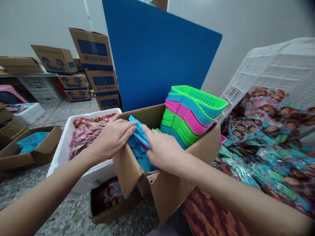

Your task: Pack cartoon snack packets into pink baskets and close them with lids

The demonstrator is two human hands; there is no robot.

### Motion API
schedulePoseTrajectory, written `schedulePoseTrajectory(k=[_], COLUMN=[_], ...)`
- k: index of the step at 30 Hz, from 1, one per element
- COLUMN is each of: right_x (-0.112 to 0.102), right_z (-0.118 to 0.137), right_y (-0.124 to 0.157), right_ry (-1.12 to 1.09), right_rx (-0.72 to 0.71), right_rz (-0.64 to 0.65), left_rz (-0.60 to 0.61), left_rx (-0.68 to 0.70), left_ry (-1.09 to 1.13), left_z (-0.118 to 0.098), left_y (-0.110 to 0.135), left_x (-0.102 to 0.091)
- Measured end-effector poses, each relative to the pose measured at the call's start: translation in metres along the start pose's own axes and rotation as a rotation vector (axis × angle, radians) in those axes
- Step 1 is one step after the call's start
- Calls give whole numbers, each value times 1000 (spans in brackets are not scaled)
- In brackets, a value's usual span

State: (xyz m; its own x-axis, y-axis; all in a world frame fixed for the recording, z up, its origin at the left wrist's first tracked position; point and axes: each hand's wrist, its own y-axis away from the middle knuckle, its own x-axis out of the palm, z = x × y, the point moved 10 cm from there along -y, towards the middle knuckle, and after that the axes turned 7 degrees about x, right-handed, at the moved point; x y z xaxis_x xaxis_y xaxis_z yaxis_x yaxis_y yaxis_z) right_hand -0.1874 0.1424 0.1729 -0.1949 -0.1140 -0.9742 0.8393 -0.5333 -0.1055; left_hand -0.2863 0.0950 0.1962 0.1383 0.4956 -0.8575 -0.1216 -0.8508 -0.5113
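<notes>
An open cardboard box (172, 186) stands in front of me. At its left end sits a packed bundle of blue plastic strips (139, 154), probably basket handles, with a little pink showing among them. My left hand (115, 134) reaches over the box's left edge, its fingers closed on the far end of the upper strips. From the right, my right hand (163, 149) grips the near end of these strips, and some of its fingers are hidden. Beside it in the box rises a nested stack of plastic baskets (189, 114) in green, blue and pink.
A white foam box (82, 177) with bagged dolls stands left, above a lower carton (110, 209). To the right lie many bagged toys (265, 157) by a white crate (278, 65). A blue panel (157, 52) and stacked cartons (102, 82) stand behind.
</notes>
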Motion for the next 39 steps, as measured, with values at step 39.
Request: schedulePoseTrajectory(k=[39], right_x=[-19], right_z=[-100], right_y=[11], right_ry=[39], right_rx=[382], right_rz=[-123], left_rz=[447], left_rx=[322], left_ry=[-145], left_z=[-28], left_y=[-95], left_x=[-19])
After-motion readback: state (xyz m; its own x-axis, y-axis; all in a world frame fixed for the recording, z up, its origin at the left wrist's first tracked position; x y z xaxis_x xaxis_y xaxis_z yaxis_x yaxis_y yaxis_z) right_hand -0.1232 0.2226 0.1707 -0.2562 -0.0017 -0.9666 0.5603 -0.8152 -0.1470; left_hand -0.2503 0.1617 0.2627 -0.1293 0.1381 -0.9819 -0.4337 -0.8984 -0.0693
